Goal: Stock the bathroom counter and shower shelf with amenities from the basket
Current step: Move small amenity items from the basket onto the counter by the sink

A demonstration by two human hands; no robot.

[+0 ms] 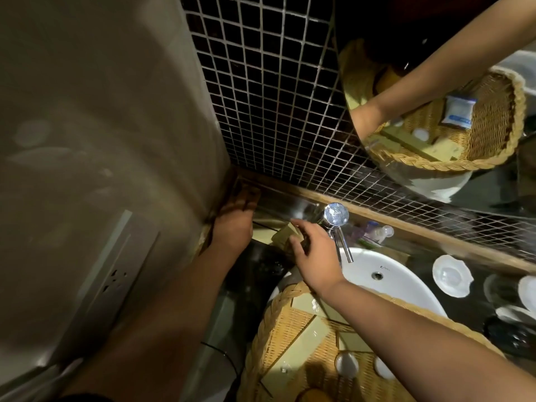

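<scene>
- Now right hand (311,256): fingers spread, resting on small box (285,237) on worktop (261,265), tap (336,224) just right.
- Left hand (232,227): flat, open, left of box, corner.
- Basket (290,343) below right hand, over sink (391,274).

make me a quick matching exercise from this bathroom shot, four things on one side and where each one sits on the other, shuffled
Things:
1. wicker basket
2. faucet
3. white dish
4. wall socket

Places:
A. on the dark counter, right of the sink
B. on the plain wall at left
C. resting over the sink's near rim
D. behind the basin, beside the right hand

Pairs: 1-C, 2-D, 3-A, 4-B
</scene>
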